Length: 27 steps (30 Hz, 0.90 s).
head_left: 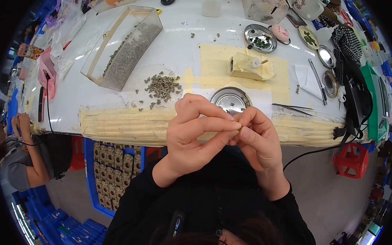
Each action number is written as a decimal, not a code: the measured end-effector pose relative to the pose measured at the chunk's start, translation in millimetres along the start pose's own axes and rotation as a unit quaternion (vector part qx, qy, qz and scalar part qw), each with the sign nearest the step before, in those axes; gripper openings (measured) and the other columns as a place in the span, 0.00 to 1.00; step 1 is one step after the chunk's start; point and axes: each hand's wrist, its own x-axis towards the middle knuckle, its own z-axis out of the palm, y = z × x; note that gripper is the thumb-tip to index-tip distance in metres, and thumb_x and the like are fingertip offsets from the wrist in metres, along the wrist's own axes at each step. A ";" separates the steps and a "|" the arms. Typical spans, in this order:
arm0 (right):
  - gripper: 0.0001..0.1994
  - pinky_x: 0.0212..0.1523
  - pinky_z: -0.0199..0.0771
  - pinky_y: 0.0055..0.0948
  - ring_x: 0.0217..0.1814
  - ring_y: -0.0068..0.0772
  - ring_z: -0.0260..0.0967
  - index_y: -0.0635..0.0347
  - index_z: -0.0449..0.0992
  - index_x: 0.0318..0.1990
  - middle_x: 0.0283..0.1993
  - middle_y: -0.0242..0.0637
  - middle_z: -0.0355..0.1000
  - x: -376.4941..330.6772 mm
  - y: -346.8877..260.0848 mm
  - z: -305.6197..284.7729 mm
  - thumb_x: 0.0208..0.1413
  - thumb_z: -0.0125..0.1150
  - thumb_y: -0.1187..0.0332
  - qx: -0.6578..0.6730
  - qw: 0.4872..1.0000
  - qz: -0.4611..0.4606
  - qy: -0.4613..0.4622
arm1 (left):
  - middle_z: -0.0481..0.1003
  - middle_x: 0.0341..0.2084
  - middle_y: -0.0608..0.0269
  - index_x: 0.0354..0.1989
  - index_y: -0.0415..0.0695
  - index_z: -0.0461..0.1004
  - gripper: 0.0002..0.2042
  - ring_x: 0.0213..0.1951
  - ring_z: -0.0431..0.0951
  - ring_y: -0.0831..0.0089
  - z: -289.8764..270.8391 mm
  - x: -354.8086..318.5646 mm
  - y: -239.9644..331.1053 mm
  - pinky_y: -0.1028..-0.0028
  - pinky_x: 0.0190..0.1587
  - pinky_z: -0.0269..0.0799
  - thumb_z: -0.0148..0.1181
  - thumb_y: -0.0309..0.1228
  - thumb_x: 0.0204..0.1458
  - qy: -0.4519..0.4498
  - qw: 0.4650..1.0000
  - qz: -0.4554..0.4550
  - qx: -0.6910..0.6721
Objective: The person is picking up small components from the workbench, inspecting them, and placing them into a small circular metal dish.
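My left hand (195, 133) and my right hand (260, 140) meet at their fingertips above the table's front edge. Thumb and forefinger of each are pinched together. Between them shows a speck of a tiny part, too small to name. Just beyond the fingers stands a round metal dish (231, 97) with a few small bits in it, its near side partly covered by my hands. A heap of small grey metal parts (162, 87) lies left of the dish. To the right, black tweezers (293, 109) rest on the table.
A clear box (135, 50) of small parts lies at back left. Behind the dish sits a tape-wrapped block (251, 67). Metal lids (261, 37) and a bottle (211, 4) stand farther back. A blue tray (88, 174) of brown parts is below left; another person's arm (34, 159) is far left.
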 end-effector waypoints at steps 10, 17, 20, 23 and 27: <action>0.07 0.43 0.78 0.25 0.39 0.27 0.76 0.67 0.72 0.43 0.37 0.39 0.75 -0.7 -5.6 9.6 0.60 0.57 0.73 -0.047 0.998 -0.009 0.035 | 0.74 0.35 0.60 0.34 0.41 0.79 0.07 0.38 0.69 0.73 3.6 -6.3 -8.0 0.76 0.41 0.66 0.67 0.21 0.46 0.008 0.986 -0.072 -0.152; 0.06 0.43 0.80 0.26 0.39 0.28 0.76 0.69 0.73 0.42 0.38 0.40 0.75 -1.3 -3.0 10.7 0.60 0.56 0.76 -0.079 0.994 -0.043 0.055 | 0.74 0.36 0.60 0.35 0.41 0.79 0.07 0.38 0.69 0.73 4.0 -7.4 -11.6 0.75 0.42 0.65 0.67 0.21 0.47 0.017 0.993 -0.046 -0.106; 0.06 0.43 0.80 0.26 0.39 0.28 0.76 0.69 0.74 0.42 0.38 0.40 0.76 -0.4 -5.1 9.9 0.59 0.57 0.76 -0.067 0.996 -0.028 0.051 | 0.75 0.34 0.64 0.34 0.45 0.81 0.08 0.38 0.70 0.73 6.6 -6.8 -9.8 0.75 0.41 0.64 0.69 0.22 0.44 0.038 0.990 -0.067 -0.119; 0.06 0.43 0.80 0.26 0.38 0.28 0.76 0.69 0.74 0.42 0.38 0.40 0.76 0.2 -5.4 7.9 0.59 0.58 0.76 -0.068 0.996 -0.020 0.049 | 0.76 0.33 0.65 0.33 0.46 0.82 0.09 0.38 0.70 0.73 8.2 -5.9 -9.1 0.76 0.40 0.64 0.70 0.22 0.42 0.049 0.988 -0.079 -0.123; 0.06 0.42 0.79 0.25 0.37 0.27 0.76 0.68 0.74 0.41 0.37 0.39 0.75 0.9 -6.6 7.3 0.58 0.58 0.76 -0.074 0.996 0.000 0.056 | 0.76 0.33 0.66 0.33 0.47 0.82 0.09 0.38 0.70 0.73 8.9 -6.9 -9.3 0.75 0.41 0.64 0.70 0.23 0.42 0.052 0.986 -0.091 -0.128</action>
